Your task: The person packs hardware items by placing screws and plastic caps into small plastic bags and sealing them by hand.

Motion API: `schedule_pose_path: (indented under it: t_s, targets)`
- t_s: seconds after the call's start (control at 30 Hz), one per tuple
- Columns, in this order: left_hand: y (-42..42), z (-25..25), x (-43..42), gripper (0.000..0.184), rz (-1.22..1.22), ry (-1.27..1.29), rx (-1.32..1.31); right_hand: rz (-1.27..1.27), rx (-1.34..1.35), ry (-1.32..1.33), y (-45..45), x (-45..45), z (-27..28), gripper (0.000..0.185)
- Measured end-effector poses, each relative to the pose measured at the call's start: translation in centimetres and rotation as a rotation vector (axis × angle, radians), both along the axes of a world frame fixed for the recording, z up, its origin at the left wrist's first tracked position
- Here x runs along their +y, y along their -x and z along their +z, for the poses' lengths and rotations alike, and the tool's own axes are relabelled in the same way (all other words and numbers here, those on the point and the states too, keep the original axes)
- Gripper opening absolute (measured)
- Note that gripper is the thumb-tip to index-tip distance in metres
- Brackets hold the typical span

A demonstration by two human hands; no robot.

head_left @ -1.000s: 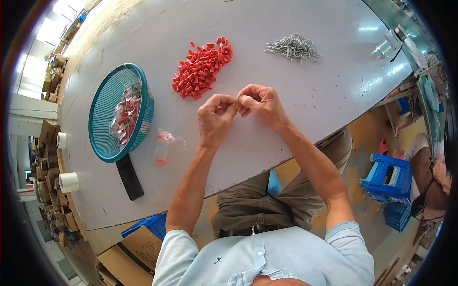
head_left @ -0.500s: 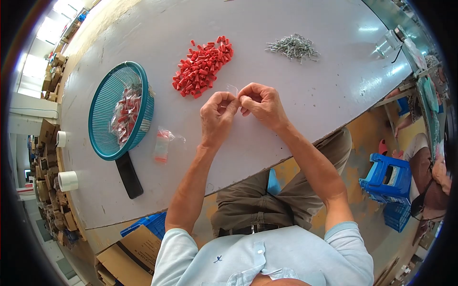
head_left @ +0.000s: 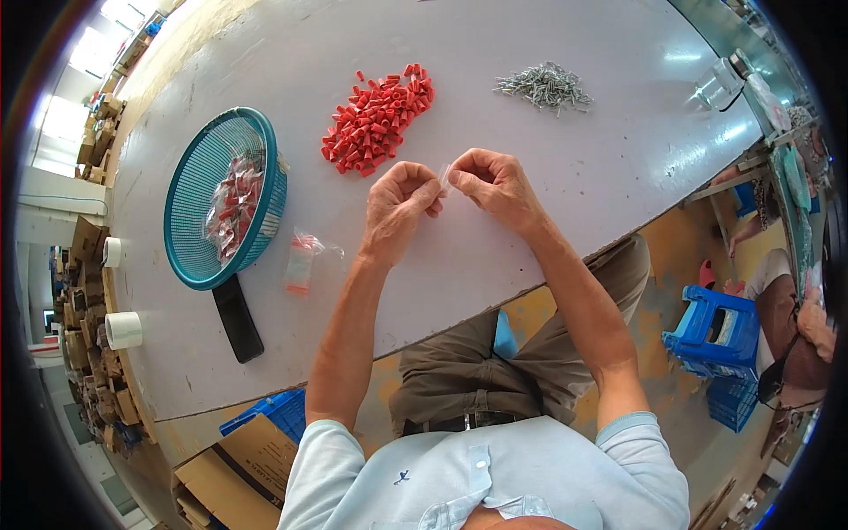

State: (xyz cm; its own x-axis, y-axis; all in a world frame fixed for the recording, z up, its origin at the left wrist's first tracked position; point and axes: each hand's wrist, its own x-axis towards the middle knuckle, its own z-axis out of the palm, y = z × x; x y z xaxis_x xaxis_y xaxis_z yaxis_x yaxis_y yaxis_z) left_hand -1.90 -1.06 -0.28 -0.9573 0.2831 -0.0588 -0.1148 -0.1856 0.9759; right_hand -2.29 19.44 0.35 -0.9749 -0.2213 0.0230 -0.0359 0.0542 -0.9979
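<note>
Together, left hand [head_left: 396, 210] and right hand [head_left: 503, 190] pinch plastic [head_left: 444, 177].

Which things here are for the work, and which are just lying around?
Probably for the work:
clear plastic in the fingers
red caps
metal pieces
flat bags
basket of filled bags

Probably just lying around:
black phone
white rolls
clear jar

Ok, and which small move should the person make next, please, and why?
Probably ease the clear plastic open, using both hands. The right hand seems to pinch it, and the left hand is close against its other side, well placed to help. I cannot make out any opening in it, so parting it looks sensible.
</note>
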Motion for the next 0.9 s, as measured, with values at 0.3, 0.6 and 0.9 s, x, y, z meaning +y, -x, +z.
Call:
schedule_pose_path:
  t_s: [0.3,0.6,0.9]
  targets:
    - [-0.4,0.1,0.3,0.009,0.107,0.171,0.039,0.014,0.026,-0.044,-0.2,-0.1,-0.4,0.014]
    - [-0.9,-0.5,0.5,0.008,0.169,0.251,0.090,0.016,0.024,-0.067,-0.3,-0.4,-0.6,0.014]
    - [-1.0,-0.5,1.2,0.011,0.252,0.207,0.131,-0.046,0.116,-0.054,-1.2,-1.5,-0.6,0.015]
